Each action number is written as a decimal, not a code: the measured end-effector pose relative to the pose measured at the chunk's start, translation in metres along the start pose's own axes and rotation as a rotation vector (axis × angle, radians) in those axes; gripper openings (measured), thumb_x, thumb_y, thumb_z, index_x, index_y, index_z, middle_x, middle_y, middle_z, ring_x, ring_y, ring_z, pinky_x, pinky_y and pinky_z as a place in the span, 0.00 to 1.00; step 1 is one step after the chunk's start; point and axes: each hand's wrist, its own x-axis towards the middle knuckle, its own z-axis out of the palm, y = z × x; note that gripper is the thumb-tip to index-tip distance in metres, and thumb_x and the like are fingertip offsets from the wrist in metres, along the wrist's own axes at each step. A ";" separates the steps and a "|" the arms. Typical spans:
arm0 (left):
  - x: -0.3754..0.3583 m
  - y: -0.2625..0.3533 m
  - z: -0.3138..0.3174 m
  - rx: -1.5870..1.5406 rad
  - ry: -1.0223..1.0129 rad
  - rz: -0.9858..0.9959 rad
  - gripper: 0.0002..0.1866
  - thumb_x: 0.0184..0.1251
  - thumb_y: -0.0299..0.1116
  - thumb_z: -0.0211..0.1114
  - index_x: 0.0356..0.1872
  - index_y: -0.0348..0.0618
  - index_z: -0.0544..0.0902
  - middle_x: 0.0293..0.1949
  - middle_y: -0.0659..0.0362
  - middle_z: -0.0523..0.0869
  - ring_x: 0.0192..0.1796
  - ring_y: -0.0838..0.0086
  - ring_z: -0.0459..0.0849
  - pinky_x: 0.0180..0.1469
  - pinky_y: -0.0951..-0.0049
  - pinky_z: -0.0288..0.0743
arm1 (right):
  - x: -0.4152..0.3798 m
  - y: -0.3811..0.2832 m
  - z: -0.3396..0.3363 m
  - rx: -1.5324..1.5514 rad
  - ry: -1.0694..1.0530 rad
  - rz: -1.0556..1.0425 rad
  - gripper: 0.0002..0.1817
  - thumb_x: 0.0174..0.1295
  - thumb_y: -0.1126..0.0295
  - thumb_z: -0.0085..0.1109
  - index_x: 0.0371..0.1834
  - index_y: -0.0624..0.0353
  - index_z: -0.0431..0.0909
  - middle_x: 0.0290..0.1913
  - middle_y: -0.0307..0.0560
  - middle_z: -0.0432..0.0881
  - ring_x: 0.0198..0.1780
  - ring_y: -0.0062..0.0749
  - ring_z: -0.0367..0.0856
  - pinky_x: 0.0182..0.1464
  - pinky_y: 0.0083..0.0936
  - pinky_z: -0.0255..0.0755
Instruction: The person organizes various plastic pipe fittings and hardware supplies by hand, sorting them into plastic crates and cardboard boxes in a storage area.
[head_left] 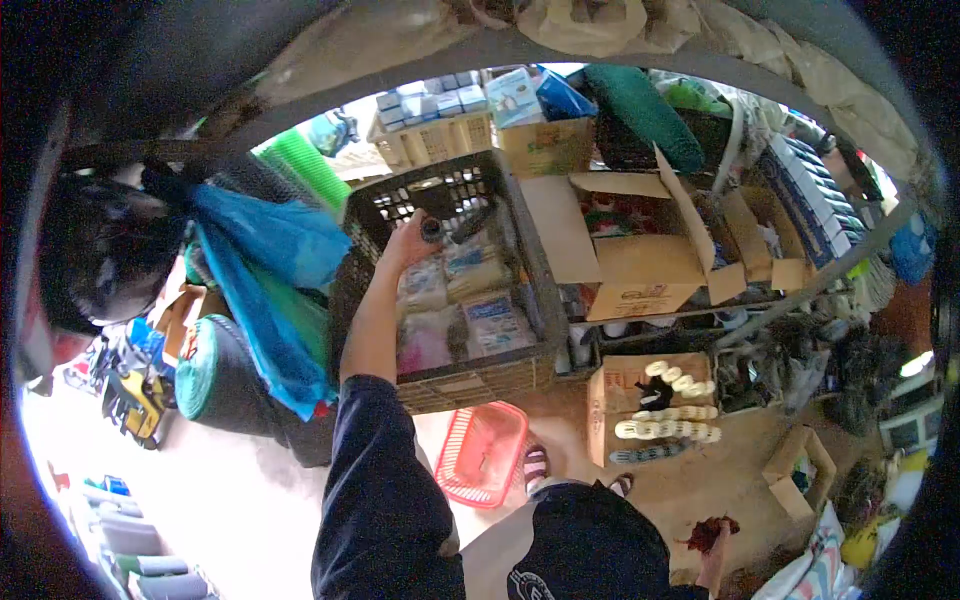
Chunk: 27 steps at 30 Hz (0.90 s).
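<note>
My left hand (pixel 403 245) reaches into a black plastic crate (pixel 545 345), its fingers closed at a small black round item (pixel 432 229). Another dark item (pixel 474 222) lies just right of it. Below the hand, clear packets (pixel 497 322) with pale and blue contents fill the crate, and a pink one lies at its lower left. Low at the right, beside my body, my right hand (pixel 717 553) is closed on a dark red bundle (pixel 712 533); its fingers are small and partly hidden.
A red basket (pixel 481 455) stands on the floor below the crate. Open cardboard boxes (pixel 640 265) are right of the crate. A carton (pixel 605 400) with pale rings sits lower. Blue plastic sheeting (pixel 270 235) and green rolls (pixel 210 370) are at the left.
</note>
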 end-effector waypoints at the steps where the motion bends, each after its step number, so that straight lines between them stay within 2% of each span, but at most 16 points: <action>1: -0.007 0.010 -0.020 -0.121 0.049 0.029 0.33 0.55 0.46 0.78 0.56 0.40 0.75 0.47 0.45 0.86 0.53 0.55 0.85 0.55 0.56 0.78 | 0.020 -0.003 0.005 0.044 -0.143 0.020 0.14 0.71 0.57 0.55 0.51 0.54 0.76 0.42 0.45 0.82 0.44 0.38 0.84 0.47 0.39 0.83; 3: -0.012 0.028 -0.063 -0.293 -0.047 0.087 0.32 0.56 0.45 0.79 0.55 0.38 0.77 0.44 0.50 0.87 0.49 0.64 0.85 0.52 0.62 0.78 | 0.053 -0.032 0.079 0.127 -0.350 0.083 0.15 0.68 0.53 0.59 0.46 0.52 0.74 0.38 0.43 0.80 0.45 0.37 0.83 0.47 0.45 0.82; 5: -0.022 0.049 -0.092 -0.448 -0.154 0.099 0.29 0.59 0.44 0.78 0.54 0.34 0.79 0.39 0.58 0.86 0.43 0.79 0.81 0.46 0.70 0.76 | 0.075 -0.049 0.154 0.024 -0.183 0.079 0.17 0.69 0.49 0.58 0.45 0.50 0.77 0.29 0.39 0.75 0.25 0.33 0.71 0.32 0.41 0.71; 6: -0.034 0.067 -0.112 -0.490 -0.139 0.089 0.28 0.60 0.41 0.78 0.55 0.35 0.79 0.39 0.58 0.86 0.41 0.79 0.82 0.45 0.71 0.77 | 0.082 -0.054 0.198 0.031 -0.118 0.112 0.17 0.67 0.49 0.58 0.45 0.50 0.77 0.32 0.40 0.77 0.27 0.34 0.73 0.33 0.41 0.72; 8: -0.080 0.121 -0.152 -0.580 -0.116 0.065 0.26 0.62 0.37 0.77 0.56 0.36 0.79 0.40 0.60 0.88 0.38 0.80 0.83 0.42 0.71 0.79 | 0.106 -0.057 0.229 0.144 -0.184 0.153 0.19 0.67 0.51 0.56 0.50 0.52 0.78 0.41 0.44 0.81 0.35 0.38 0.79 0.38 0.43 0.74; 9: -0.105 0.147 -0.173 -0.712 -0.108 0.115 0.23 0.69 0.36 0.71 0.60 0.37 0.78 0.44 0.59 0.87 0.44 0.82 0.82 0.46 0.74 0.77 | 0.112 -0.063 0.254 0.149 -0.295 0.138 0.21 0.68 0.52 0.55 0.54 0.54 0.77 0.46 0.46 0.82 0.41 0.40 0.81 0.43 0.45 0.75; 11: -0.150 0.175 -0.178 -0.933 0.139 -0.031 0.24 0.73 0.41 0.65 0.64 0.39 0.76 0.50 0.56 0.86 0.50 0.78 0.82 0.53 0.70 0.76 | 0.103 -0.082 0.341 0.061 -0.489 0.083 0.25 0.69 0.53 0.52 0.62 0.57 0.75 0.54 0.50 0.81 0.53 0.44 0.81 0.51 0.50 0.77; 12: -0.175 0.190 -0.180 -1.037 0.267 -0.105 0.24 0.76 0.43 0.62 0.66 0.41 0.75 0.52 0.55 0.85 0.54 0.76 0.82 0.56 0.68 0.75 | 0.099 -0.084 0.369 0.154 -0.525 0.158 0.26 0.71 0.53 0.50 0.65 0.58 0.73 0.56 0.51 0.80 0.56 0.44 0.80 0.56 0.50 0.76; 14: -0.224 0.271 -0.167 -1.739 0.446 -0.004 0.31 0.78 0.56 0.52 0.71 0.45 0.71 0.58 0.52 0.82 0.61 0.67 0.79 0.65 0.56 0.70 | 0.103 -0.077 0.399 0.319 -0.565 0.300 0.29 0.74 0.52 0.47 0.70 0.60 0.68 0.60 0.53 0.78 0.61 0.47 0.78 0.62 0.51 0.74; 16: -0.268 0.324 -0.139 -2.148 0.420 -0.186 0.38 0.74 0.68 0.46 0.71 0.48 0.69 0.57 0.51 0.83 0.61 0.59 0.79 0.67 0.48 0.68 | 0.097 -0.072 0.424 0.409 -0.546 0.403 0.30 0.75 0.52 0.45 0.72 0.61 0.65 0.61 0.54 0.77 0.62 0.49 0.77 0.63 0.52 0.74; 18: -0.305 0.353 -0.096 -2.312 0.277 -0.302 0.40 0.72 0.71 0.44 0.70 0.49 0.69 0.56 0.51 0.83 0.60 0.60 0.80 0.68 0.51 0.69 | 0.073 -0.090 0.461 0.446 -0.492 0.463 0.29 0.76 0.53 0.44 0.72 0.61 0.65 0.61 0.54 0.77 0.62 0.49 0.77 0.63 0.50 0.73; 20: -0.338 0.374 -0.049 -2.207 0.063 -0.478 0.39 0.72 0.71 0.44 0.69 0.51 0.70 0.56 0.53 0.83 0.61 0.60 0.79 0.69 0.53 0.68 | 0.063 -0.101 0.466 0.221 -0.602 0.336 0.28 0.76 0.53 0.46 0.72 0.60 0.66 0.62 0.53 0.77 0.63 0.49 0.76 0.64 0.47 0.72; 23: -0.368 0.404 -0.014 -2.415 -0.310 -0.391 0.36 0.75 0.66 0.43 0.68 0.49 0.70 0.55 0.54 0.84 0.59 0.59 0.81 0.67 0.54 0.71 | 0.029 -0.125 0.484 -0.354 -0.733 0.065 0.26 0.74 0.58 0.52 0.72 0.56 0.68 0.63 0.53 0.78 0.66 0.48 0.74 0.67 0.45 0.69; 25: -0.358 0.458 -0.023 -2.059 0.103 -0.723 0.37 0.76 0.67 0.41 0.68 0.45 0.71 0.56 0.52 0.83 0.59 0.60 0.81 0.65 0.57 0.73 | 0.025 -0.135 0.493 -0.787 -0.996 -0.567 0.27 0.70 0.62 0.59 0.71 0.54 0.69 0.67 0.56 0.73 0.71 0.52 0.67 0.71 0.48 0.65; 26: -0.347 0.479 -0.033 -1.849 0.295 -0.843 0.38 0.77 0.67 0.40 0.68 0.43 0.71 0.57 0.51 0.82 0.59 0.61 0.81 0.65 0.59 0.74 | 0.022 -0.133 0.492 -0.902 -1.020 -0.617 0.28 0.69 0.63 0.60 0.71 0.54 0.69 0.70 0.56 0.69 0.73 0.54 0.63 0.72 0.49 0.62; 27: -0.341 0.478 -0.035 -1.982 0.310 -0.863 0.36 0.78 0.64 0.40 0.66 0.43 0.72 0.56 0.51 0.83 0.57 0.60 0.83 0.63 0.59 0.76 | 0.016 -0.128 0.488 -1.014 -1.044 -0.666 0.28 0.68 0.64 0.61 0.72 0.53 0.69 0.73 0.55 0.65 0.75 0.56 0.60 0.74 0.50 0.58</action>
